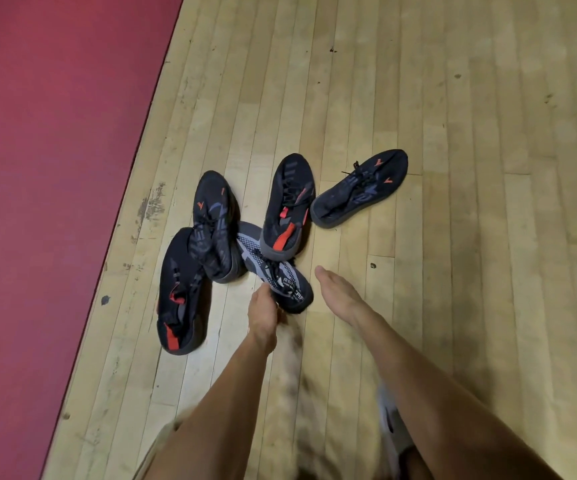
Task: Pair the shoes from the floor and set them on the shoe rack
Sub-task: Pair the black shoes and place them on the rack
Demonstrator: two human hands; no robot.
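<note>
1. Counting the footwear gives five shoes on the floor, all dark: two with red heel tabs, the left tabbed shoe (178, 296) and the upper tabbed shoe (289, 206); two with small red marks, the left marked shoe (215, 226) and the far-right shoe (361, 188); and one grey patterned shoe (273, 268).
2. Four of them bunch together: the left marked shoe overlaps the left tabbed shoe, and the upper tabbed shoe's heel sits over the grey patterned shoe. The far-right shoe lies just beside the bunch.
3. Two bare hands reach down. The left hand (263, 313) touches the near edge of the grey patterned shoe with its fingers curled at the laces; whether it grips them cannot be told. The right hand (335, 292) is flat, fingers straight, holding nothing, just beside that shoe's toe.
4. Pale, scuffed wooden floor (453, 271) runs under everything.
5. A red mat (38, 168) borders the boards on the left along a diagonal edge, near the left tabbed shoe.
6. Bare boards spread right of and beyond the shoes.
</note>
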